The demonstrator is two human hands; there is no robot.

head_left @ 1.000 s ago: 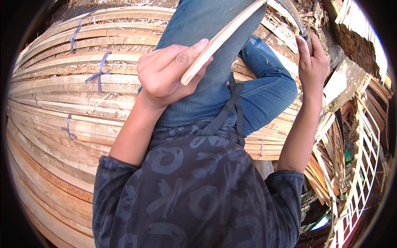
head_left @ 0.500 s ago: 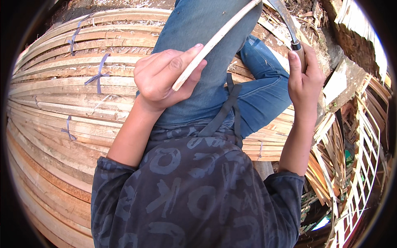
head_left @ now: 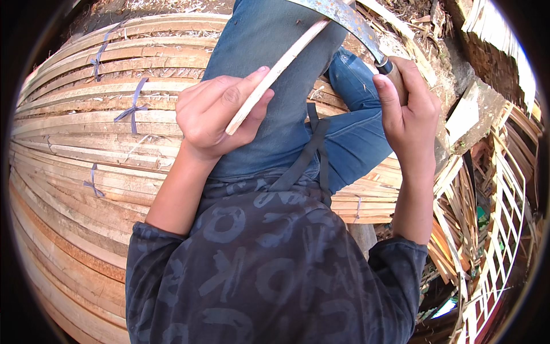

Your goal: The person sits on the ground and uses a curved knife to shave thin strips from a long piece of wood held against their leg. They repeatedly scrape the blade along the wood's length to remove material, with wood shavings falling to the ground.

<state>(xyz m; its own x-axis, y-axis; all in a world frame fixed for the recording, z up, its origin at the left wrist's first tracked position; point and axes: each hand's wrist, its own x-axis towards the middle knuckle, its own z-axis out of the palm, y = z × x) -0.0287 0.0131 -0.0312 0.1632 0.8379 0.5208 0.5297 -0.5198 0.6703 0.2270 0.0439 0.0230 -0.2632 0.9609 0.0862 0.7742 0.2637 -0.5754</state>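
My left hand (head_left: 209, 112) is closed on a pale wooden strip (head_left: 278, 69), pinching it near its lower end between thumb and fingers. The strip slants up to the right over my thigh in blue jeans (head_left: 252, 51). In my right hand (head_left: 412, 112) is a sickle (head_left: 354, 26) with a curved, rust-spotted blade and a brown wooden handle. Its thumb lies along the handle near the dark collar. The blade arcs leftward across the upper part of the strip; whether it touches the wood I cannot tell. The blade's tip passes out of the top of the picture.
Long wooden slats (head_left: 69, 123) lie in bundles at my left, tied with purple cord (head_left: 133, 107). To the right are a grey block (head_left: 458, 135), a heap of thin wooden strips (head_left: 452, 252) and a pale lattice (head_left: 476, 318). Shavings litter the ground at the top.
The sickle has swung left, so its blade now crosses the strip. My right hand has shifted left, and my left hand has moved slightly left and down with the strip.
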